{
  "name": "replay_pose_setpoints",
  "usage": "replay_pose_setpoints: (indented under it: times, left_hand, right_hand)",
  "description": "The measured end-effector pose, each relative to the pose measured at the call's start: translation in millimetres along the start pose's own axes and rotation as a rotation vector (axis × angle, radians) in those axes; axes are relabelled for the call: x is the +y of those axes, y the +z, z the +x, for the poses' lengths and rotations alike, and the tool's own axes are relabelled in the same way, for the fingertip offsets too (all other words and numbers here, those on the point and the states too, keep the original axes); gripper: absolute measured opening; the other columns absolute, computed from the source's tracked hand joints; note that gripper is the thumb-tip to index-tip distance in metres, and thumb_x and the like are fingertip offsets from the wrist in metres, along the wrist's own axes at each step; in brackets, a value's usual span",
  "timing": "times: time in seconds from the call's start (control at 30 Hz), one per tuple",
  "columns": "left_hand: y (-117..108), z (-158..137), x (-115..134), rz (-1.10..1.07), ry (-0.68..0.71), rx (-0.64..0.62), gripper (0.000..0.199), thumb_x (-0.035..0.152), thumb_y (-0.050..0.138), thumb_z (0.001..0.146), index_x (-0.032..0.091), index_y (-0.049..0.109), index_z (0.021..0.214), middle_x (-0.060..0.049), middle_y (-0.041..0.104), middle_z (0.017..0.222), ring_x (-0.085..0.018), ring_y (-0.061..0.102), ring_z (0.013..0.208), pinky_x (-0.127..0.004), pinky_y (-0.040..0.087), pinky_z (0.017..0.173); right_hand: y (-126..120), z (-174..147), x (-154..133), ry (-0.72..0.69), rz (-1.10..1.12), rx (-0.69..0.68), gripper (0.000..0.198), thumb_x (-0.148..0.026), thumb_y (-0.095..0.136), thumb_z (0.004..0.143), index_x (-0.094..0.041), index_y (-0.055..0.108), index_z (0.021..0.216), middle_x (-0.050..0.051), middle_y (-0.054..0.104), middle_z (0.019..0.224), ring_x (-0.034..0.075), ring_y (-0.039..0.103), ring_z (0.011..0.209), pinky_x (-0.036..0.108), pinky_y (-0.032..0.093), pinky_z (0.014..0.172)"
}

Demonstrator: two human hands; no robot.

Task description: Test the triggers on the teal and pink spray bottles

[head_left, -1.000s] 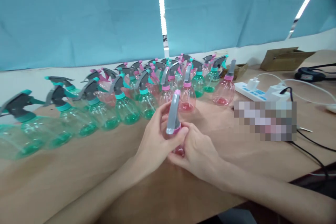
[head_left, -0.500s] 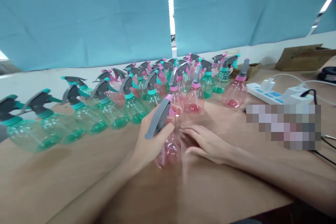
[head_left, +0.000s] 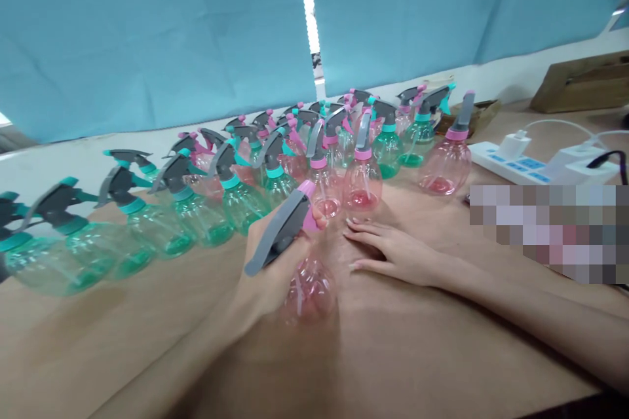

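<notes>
A clear pink spray bottle (head_left: 313,294) stands in front of me, its grey and pink trigger head (head_left: 282,229) tilted with the pink nozzle pointing away to the right. My left hand (head_left: 275,278) is wrapped around the bottle's neck just under that head, and its fingers partly hide the neck and pink trigger. To the right of the bottle, my right hand (head_left: 396,252) rests palm down on the brown table (head_left: 393,347), fingers stretched out and apart from the bottle. Just beyond the hands are two more pink spray bottles (head_left: 362,183).
Green spray bottles (head_left: 201,213) form a row on the left, with several pink and green ones behind. Another pink bottle (head_left: 445,163) stands farther right. A white power strip (head_left: 511,163) with cables, a cardboard box (head_left: 582,85) and a blurred-out patch lie at the right.
The held bottle's head has turned and sits slightly lower and more to the left. My right fingers are a little farther from the bottle. The view has shifted slightly.
</notes>
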State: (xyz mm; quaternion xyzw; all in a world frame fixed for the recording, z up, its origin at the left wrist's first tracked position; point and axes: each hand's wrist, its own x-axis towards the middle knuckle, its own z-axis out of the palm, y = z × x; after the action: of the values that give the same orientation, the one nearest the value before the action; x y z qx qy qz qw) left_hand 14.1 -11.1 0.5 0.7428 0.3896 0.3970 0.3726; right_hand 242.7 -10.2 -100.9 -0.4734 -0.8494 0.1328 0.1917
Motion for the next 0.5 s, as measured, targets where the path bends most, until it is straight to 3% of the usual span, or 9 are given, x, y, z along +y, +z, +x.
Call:
replay_pose_setpoints:
  times: [0.23,0.37,0.5]
  left_hand:
    - [1.1,1.2,8.7,-0.039,0.03,-0.017,0.006,0.022,0.053,0.074,0.021,0.059,0.076,0.001,0.057,0.076,-0.015,0.053,0.072,-0.027,0.042,0.066]
    - [0.9,2.2,8.6,-0.039,-0.029,-0.019,0.005,0.023,0.054,0.071,0.022,0.058,0.074,0.002,0.056,0.07,-0.015,0.053,0.064,-0.027,0.042,0.059]
    - [1.5,1.9,5.8,-0.036,-0.098,0.006,0.021,0.025,0.057,0.069,0.024,0.061,0.089,-0.001,0.064,0.081,-0.019,0.061,0.072,-0.029,0.048,0.062]
  right_hand:
    - [-1.5,-2.8,1.5,0.01,-0.001,-0.021,0.071,-0.063,0.041,0.09,-0.014,0.044,0.141,0.011,0.039,0.149,0.029,0.035,0.137,0.048,0.029,0.112]
    - [-2.0,-5.2,1.5,0.018,-0.006,-0.035,0.068,-0.061,0.04,0.091,-0.014,0.045,0.141,0.012,0.04,0.148,0.029,0.036,0.137,0.048,0.03,0.112]
    - [-4.3,-7.6,1.2,0.007,-0.02,-0.032,0.065,-0.058,0.041,0.092,-0.014,0.046,0.14,0.013,0.042,0.147,0.029,0.038,0.135,0.049,0.031,0.112]
